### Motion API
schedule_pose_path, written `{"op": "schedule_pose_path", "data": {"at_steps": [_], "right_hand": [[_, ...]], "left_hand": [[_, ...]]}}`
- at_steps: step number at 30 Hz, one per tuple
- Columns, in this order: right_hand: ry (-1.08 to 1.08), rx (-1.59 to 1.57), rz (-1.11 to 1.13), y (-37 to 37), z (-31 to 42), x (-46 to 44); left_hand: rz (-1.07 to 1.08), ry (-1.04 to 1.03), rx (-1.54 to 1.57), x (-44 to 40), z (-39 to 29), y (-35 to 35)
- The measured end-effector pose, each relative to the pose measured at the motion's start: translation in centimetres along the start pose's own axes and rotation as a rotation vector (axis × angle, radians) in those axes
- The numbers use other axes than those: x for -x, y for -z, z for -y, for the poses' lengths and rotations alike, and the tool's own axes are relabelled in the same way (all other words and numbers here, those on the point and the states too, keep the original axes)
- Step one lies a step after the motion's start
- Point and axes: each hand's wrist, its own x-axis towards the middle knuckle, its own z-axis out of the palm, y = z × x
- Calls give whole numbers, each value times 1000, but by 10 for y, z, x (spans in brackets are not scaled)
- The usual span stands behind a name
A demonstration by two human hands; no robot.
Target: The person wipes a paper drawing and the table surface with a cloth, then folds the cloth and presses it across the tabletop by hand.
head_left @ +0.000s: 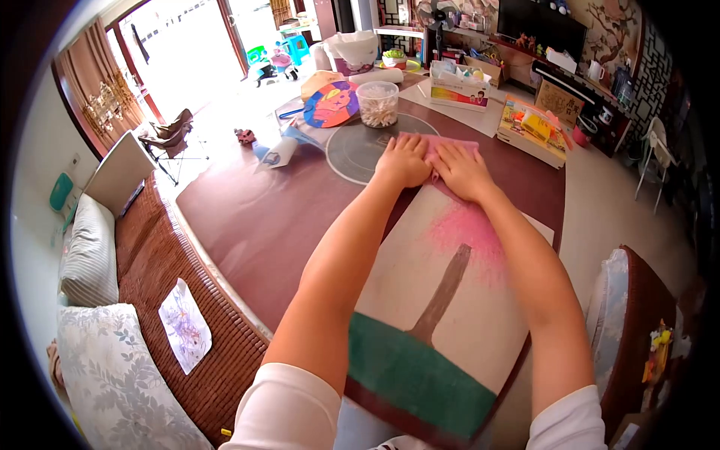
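A painting (pixel 390 289) lies on the table, with a brown trunk, a pink crown of strokes and a green band at the near end. At its far end is a pink sheet (pixel 459 147), and I cannot tell if it is cloth or paper. My left hand (pixel 405 159) rests palm down on the sheet's left part, fingers stretched forward. Beside it, my right hand (pixel 461 172) lies flat on the sheet's right part, fingers extended. The hands nearly touch, and part of the sheet is hidden under them.
Beyond my hands a clear tub (pixel 377 105) of small pale pieces stands by a round glass turntable (pixel 349 150). A colourful round fan (pixel 331 103) and folded papers (pixel 276 152) lie to its left. Boxes (pixel 531 135) sit at the right edge. A sofa (pixel 161 247) runs along the left.
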Motion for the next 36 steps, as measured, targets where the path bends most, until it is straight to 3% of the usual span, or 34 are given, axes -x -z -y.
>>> {"op": "schedule_pose_path", "data": {"at_steps": [6, 13, 17, 27, 36], "right_hand": [[168, 22, -32, 10, 42, 107], [370, 23, 18, 38, 126, 247], [404, 21, 7, 39, 171, 280], [379, 32, 101, 6, 272, 203], [593, -143, 82, -54, 367, 45]], "left_hand": [[27, -78, -26, 125, -36, 25], [-165, -164, 14, 298, -65, 44], [-179, -132, -26, 355, -63, 59], [-82, -4, -105, 375, 49, 87], [148, 262, -133, 344, 208, 134]]}}
